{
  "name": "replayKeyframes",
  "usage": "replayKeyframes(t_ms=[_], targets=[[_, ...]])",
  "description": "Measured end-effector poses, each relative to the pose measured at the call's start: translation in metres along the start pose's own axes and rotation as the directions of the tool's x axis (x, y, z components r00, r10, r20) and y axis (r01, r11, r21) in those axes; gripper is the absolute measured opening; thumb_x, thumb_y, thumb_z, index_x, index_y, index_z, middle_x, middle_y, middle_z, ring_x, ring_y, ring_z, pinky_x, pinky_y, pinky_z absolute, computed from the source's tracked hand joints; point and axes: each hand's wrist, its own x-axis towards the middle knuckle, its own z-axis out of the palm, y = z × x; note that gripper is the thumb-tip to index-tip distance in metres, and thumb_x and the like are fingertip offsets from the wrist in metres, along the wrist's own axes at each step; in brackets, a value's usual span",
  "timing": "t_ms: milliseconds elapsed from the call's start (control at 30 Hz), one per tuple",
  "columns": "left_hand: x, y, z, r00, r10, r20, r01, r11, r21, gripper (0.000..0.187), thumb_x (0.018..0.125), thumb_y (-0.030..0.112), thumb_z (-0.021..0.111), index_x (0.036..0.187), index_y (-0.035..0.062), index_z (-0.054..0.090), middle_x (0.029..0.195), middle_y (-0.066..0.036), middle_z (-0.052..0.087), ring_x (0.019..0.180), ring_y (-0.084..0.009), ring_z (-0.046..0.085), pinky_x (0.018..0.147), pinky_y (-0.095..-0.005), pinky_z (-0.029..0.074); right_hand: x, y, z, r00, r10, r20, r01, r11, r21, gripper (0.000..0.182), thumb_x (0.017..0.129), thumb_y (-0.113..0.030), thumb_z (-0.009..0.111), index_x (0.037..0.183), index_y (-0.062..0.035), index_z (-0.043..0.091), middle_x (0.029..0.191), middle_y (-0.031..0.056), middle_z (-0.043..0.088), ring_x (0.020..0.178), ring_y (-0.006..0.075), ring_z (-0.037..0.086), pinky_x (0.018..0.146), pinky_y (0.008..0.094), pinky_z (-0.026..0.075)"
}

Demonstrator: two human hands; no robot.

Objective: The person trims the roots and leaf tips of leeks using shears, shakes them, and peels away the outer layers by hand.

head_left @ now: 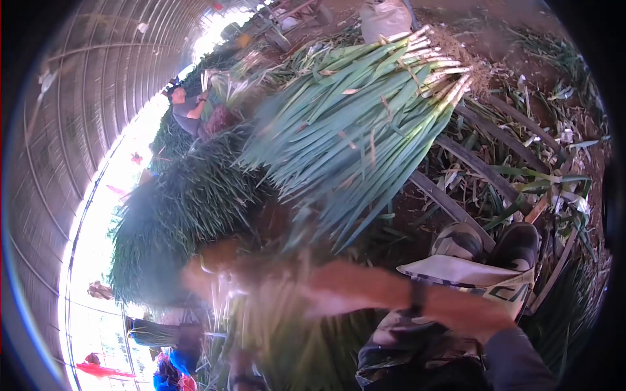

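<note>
My right hand (332,287), with a black band on its wrist, reaches in from the lower right and is smeared by motion. Farther left, my left hand (202,274) is also blurred; its fingers cannot be made out. Between and below them is a blurred bunch of green onions (280,326), pale stems near the hands. Whether either hand grips it is unclear. Above lies a large pile of long green onions (365,117), white roots toward the upper right. A dark green heap of leaves (189,202) stands to the left.
Another person (189,111) is at the upper left beside more onions. Wooden slats (482,163) and leaf scraps lie on the ground at right, near two shoes (515,246). A pale sack (385,19) stands at the top, and a curved ribbed wall (85,111) rises at left.
</note>
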Motion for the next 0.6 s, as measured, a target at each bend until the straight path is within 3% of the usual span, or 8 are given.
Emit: replayKeyframes(t_ms=[67, 133, 200, 367, 433, 533, 567, 600], targets=[[-0.008, -0.006, 0.053, 0.981, -0.192, -0.033, 0.193, 0.981, 0.003, 0.115, 0.078, 0.068, 0.071, 0.16, 0.0048, 0.023, 0.158, -0.029, 0.035, 0.149, -0.0416, 0.031, 0.121, -0.0565, 0.024, -0.016, -0.004, -0.067, 0.975, 0.219, 0.039, -0.213, 0.969, -0.124, 0.04, 0.092, -0.041, 0.07, 0.104, -0.003, 0.063, 0.09, 0.0187, 0.069, 0.071, 0.0379, 0.069, 0.06, 0.0441, 0.057], [-0.01, -0.012, 0.061, 0.99, -0.14, 0.012, 0.14, 0.986, -0.095, 0.116, 0.08, 0.066, 0.07, 0.162, 0.0068, 0.014, 0.164, -0.026, 0.023, 0.153, -0.041, 0.019, 0.123, -0.058, 0.015, -0.045, -0.008, -0.118, 0.965, 0.21, -0.156, -0.244, 0.937, -0.249, 0.041, 0.089, -0.032, 0.076, 0.114, -0.003, 0.063, 0.094, 0.0168, 0.072, 0.076, 0.0329, 0.072, 0.065, 0.04, 0.061], [-0.012, -0.025, 0.061, 0.989, -0.146, 0.019, 0.148, 0.982, -0.114, 0.115, 0.081, 0.065, 0.069, 0.163, 0.0079, 0.011, 0.167, -0.024, 0.018, 0.155, -0.0404, 0.014, 0.124, -0.0583, 0.011, -0.074, -0.014, -0.158, 0.896, 0.151, -0.417, -0.242, 0.955, -0.174, 0.037, 0.091, -0.025, 0.074, 0.118, -0.0006, 0.066, 0.093, 0.014, 0.073, 0.076, 0.0247, 0.074, 0.061, 0.0354, 0.062], [-0.012, 0.0, 0.048, 0.97, -0.244, 0.017, 0.244, 0.967, -0.076, 0.111, 0.08, 0.063, 0.07, 0.162, 0.009, 0.02, 0.167, -0.019, 0.022, 0.155, -0.0384, 0.016, 0.124, -0.0568, 0.012, -0.208, -0.014, -0.224, 0.539, 0.386, -0.749, -0.607, 0.794, -0.027, 0.046, 0.089, -0.006, 0.073, 0.133, -0.0012, 0.061, 0.099, 0.0164, 0.073, 0.096, 0.0241, 0.074, 0.076, 0.0324, 0.061], [-0.003, 0.0, 0.06, 0.964, -0.252, -0.085, 0.25, 0.968, -0.034, 0.097, 0.081, 0.047, 0.077, 0.156, 0.0052, 0.032, 0.16, -0.021, 0.034, 0.149, -0.0411, 0.029, 0.121, -0.056, 0.023, -0.283, -0.001, -0.228, 0.336, 0.465, -0.819, -0.686, 0.717, 0.126, 0.05, 0.089, -0.006, 0.073, 0.137, -0.002, 0.059, 0.098, 0.0163, 0.072, 0.094, 0.0249, 0.073, 0.077, 0.0323, 0.06], [0.002, 0.07, 0.05, 0.945, -0.096, -0.313, 0.088, 0.995, -0.041, 0.091, 0.083, 0.044, 0.076, 0.155, 0.0049, 0.035, 0.158, -0.022, 0.036, 0.146, -0.0414, 0.032, 0.119, -0.0558, 0.026, -0.401, 0.013, -0.2, 0.383, 0.339, -0.859, -0.912, 0.284, -0.295, 0.054, 0.089, -0.015, 0.075, 0.137, 0.0004, 0.056, 0.105, 0.0182, 0.069, 0.089, 0.029, 0.071, 0.075, 0.0363, 0.058], [-0.002, 0.105, 0.043, 0.93, 0.01, -0.367, -0.03, 0.998, -0.049, 0.089, 0.084, 0.043, 0.075, 0.154, 0.0048, 0.036, 0.158, -0.022, 0.037, 0.146, -0.0415, 0.033, 0.118, -0.0557, 0.027, -0.434, 0.018, -0.18, 0.168, 0.505, -0.846, -0.966, 0.257, -0.039, 0.056, 0.089, -0.018, 0.074, 0.139, -0.0009, 0.055, 0.113, 0.0183, 0.068, 0.097, 0.0308, 0.069, 0.081, 0.0409, 0.057], [-0.008, 0.14, 0.038, 0.909, 0.126, -0.397, -0.162, 0.985, -0.058, 0.087, 0.085, 0.042, 0.075, 0.154, 0.0047, 0.036, 0.157, -0.022, 0.038, 0.145, -0.0416, 0.034, 0.118, -0.0556, 0.029, -0.451, 0.006, -0.17, 0.061, 0.599, -0.798, -0.993, 0.118, 0.013, 0.06, 0.089, -0.021, 0.075, 0.14, -0.0011, 0.053, 0.118, 0.0193, 0.067, 0.103, 0.0331, 0.068, 0.085, 0.0427, 0.056]])
